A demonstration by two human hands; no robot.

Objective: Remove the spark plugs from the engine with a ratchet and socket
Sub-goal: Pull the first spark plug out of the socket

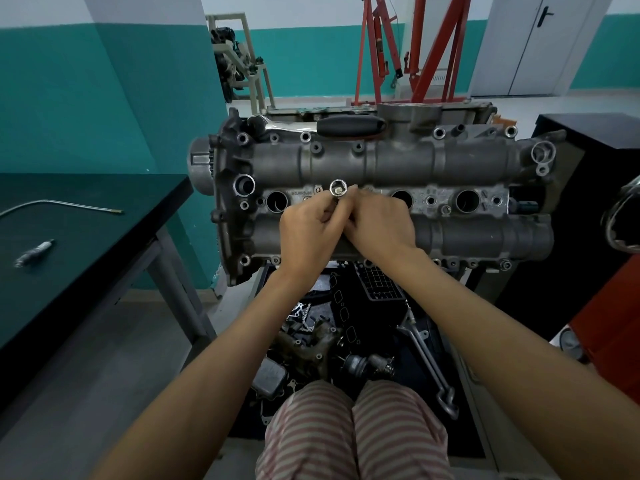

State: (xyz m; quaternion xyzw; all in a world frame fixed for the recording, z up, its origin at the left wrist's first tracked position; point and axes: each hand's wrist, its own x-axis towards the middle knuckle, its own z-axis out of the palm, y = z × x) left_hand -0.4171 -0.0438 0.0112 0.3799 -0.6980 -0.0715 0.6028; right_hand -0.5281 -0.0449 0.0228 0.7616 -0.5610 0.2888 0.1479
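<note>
Nearest the camera are striped trousers (353,434), and beyond the knees a dark tray (464,441) on the floor holds loose engine parts, gaskets and a bent metal bracket (427,362). Both forearms reach forward over it to the engine (485,233), whose valve cover faces the viewer. The left hand (308,233) and right hand (379,226) meet over the row of plug wells, each grip curled and pinching the shaft of a socket (338,188); its open chrome mouth points up toward the camera, with something pale seated inside, too small to tell for sure. The hands hide the well beneath them. Open wells show at left (277,200) and to the right (467,201). On the dark surface (104,216) at left lie a spark plug (34,253) and, farther back, a thin bent metal tube (62,205). A ratchet (349,126) with a black handle rests on the engine's far edge. Behind stand a red hoist frame (433,46) and a grey door (540,43).
</note>
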